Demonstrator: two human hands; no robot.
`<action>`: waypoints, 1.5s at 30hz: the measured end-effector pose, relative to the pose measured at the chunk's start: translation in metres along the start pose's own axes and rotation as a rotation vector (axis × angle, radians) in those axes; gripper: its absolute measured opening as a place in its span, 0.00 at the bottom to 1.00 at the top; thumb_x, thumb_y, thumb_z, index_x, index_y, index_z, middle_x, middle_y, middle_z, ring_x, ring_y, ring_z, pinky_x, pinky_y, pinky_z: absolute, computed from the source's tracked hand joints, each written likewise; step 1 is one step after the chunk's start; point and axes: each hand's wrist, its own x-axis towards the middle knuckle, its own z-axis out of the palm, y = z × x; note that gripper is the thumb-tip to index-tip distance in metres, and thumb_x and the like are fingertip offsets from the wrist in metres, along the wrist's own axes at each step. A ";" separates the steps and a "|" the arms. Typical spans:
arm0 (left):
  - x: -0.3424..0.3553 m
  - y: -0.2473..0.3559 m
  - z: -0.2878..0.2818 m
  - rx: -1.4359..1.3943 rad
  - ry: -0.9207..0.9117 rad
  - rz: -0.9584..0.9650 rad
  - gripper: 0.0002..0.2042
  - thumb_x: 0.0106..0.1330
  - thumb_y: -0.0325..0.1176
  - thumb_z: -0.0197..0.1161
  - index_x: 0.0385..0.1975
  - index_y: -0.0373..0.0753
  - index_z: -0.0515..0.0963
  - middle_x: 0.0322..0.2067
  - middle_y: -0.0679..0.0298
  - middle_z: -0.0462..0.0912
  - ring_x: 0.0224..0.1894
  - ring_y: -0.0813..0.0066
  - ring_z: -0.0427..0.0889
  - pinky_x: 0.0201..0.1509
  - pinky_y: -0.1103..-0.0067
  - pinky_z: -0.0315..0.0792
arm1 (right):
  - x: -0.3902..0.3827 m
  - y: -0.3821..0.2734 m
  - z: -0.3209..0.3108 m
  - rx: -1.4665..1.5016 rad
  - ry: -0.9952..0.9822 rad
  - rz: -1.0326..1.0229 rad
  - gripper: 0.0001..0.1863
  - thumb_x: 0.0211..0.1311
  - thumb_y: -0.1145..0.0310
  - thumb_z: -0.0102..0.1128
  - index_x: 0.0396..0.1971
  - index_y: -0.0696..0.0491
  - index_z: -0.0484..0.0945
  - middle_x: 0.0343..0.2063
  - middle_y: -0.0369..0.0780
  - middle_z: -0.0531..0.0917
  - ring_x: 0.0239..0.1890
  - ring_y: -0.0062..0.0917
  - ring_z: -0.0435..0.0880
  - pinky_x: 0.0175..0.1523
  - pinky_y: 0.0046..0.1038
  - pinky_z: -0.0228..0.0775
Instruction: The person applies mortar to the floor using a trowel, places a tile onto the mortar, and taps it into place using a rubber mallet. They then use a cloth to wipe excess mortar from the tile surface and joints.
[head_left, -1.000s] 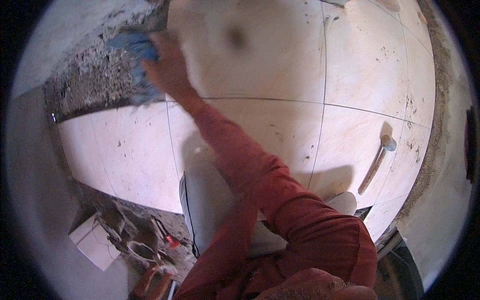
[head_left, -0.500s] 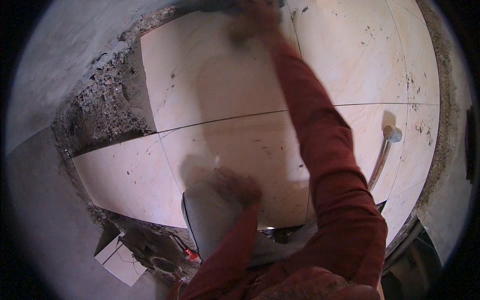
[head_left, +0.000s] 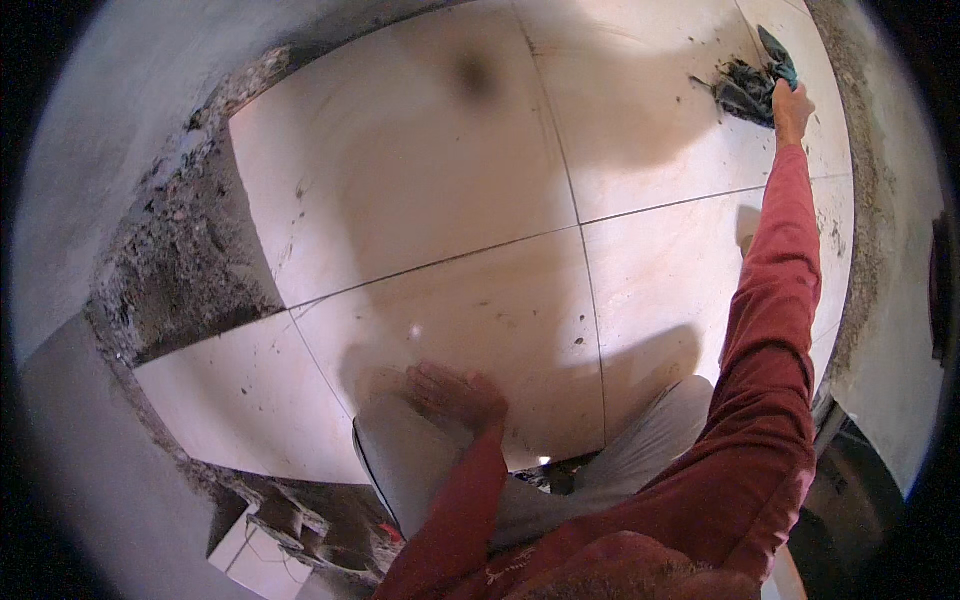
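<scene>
My right hand (head_left: 792, 110) is stretched far out to the upper right, its fingers closed on a dark, dirty rag (head_left: 745, 93). The rag lies bunched against the pale floor tiles (head_left: 430, 170), with dark crumbs about its left edge. My left hand (head_left: 455, 398) rests low in the middle with its fingers laid out flat, beside my grey-trousered left knee (head_left: 400, 430), and nothing shows in it. It seems to lean on the tile, though its contact with the knee is hard to make out.
Rough mortar (head_left: 195, 250) fills an untiled gap at the left, along the grey wall (head_left: 110, 130). Behind my right sleeve, a mallet is almost wholly hidden. A cut piece of tile (head_left: 260, 565) lies at the lower left.
My right hand has swept from the top middle to the far upper right with the rag. The arm now covers most of the mallet. My left hand stays nearly where it was.
</scene>
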 end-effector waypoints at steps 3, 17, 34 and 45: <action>-0.001 0.008 0.006 0.085 -0.025 -0.012 0.38 0.71 0.42 0.53 0.76 0.29 0.48 0.77 0.43 0.46 0.79 0.44 0.46 0.81 0.54 0.40 | 0.016 0.041 0.031 -0.185 -0.063 -0.221 0.40 0.60 0.30 0.56 0.53 0.54 0.83 0.50 0.57 0.83 0.54 0.53 0.82 0.56 0.51 0.73; -0.003 0.015 0.025 0.539 -0.022 -0.009 0.34 0.75 0.40 0.50 0.76 0.30 0.52 0.78 0.47 0.48 0.80 0.51 0.48 0.83 0.62 0.43 | -0.125 -0.188 0.072 0.027 -0.007 -0.585 0.17 0.64 0.61 0.60 0.49 0.53 0.82 0.46 0.49 0.86 0.55 0.46 0.81 0.62 0.51 0.68; 0.009 -0.020 0.037 0.770 -0.059 -0.029 0.34 0.74 0.36 0.50 0.74 0.24 0.50 0.77 0.41 0.47 0.80 0.48 0.41 0.84 0.62 0.32 | -0.225 0.535 -0.218 -1.504 -0.356 -0.003 0.17 0.69 0.62 0.50 0.44 0.53 0.86 0.44 0.47 0.86 0.56 0.40 0.80 0.57 0.38 0.74; -0.001 -0.009 0.038 0.520 0.078 -0.016 0.33 0.75 0.33 0.47 0.75 0.25 0.47 0.78 0.45 0.44 0.81 0.51 0.37 0.84 0.64 0.30 | 0.024 0.024 -0.048 0.188 -0.540 -0.430 0.27 0.63 0.53 0.60 0.59 0.50 0.78 0.60 0.52 0.77 0.61 0.47 0.77 0.65 0.44 0.70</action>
